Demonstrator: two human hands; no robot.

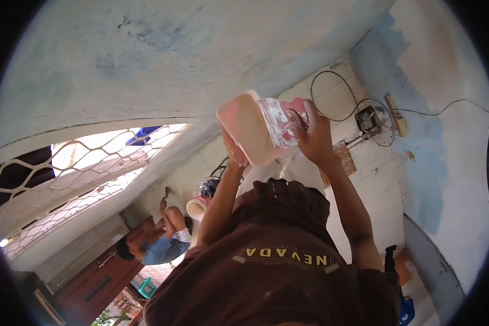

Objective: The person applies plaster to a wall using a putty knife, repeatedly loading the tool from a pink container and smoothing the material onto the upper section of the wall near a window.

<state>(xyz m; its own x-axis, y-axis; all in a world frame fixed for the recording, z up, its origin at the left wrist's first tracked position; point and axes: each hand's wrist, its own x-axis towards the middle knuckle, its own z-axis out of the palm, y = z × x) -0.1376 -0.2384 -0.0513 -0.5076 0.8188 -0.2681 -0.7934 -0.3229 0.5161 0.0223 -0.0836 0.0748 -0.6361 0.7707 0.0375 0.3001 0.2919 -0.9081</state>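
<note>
Both my arms reach out from my brown shirt (277, 271) and hold up a rectangular tub (255, 127), tan on its broad face and smeared with pink and red. My left hand (233, 155) grips its lower left edge, mostly hidden behind the tub. My right hand (312, 133) clasps the white, red-splattered side. The tub is tilted against the pale tiled wall (364, 174) behind it.
Another person in a blue shirt (160, 247) crouches at lower left, holding a trowel (167, 191) to the wall. A white bucket (197, 207) stands beside them. An electrical box with loose wires (368, 120) is on the wall. There is also a window grille (92, 157) and a brown door (92, 282).
</note>
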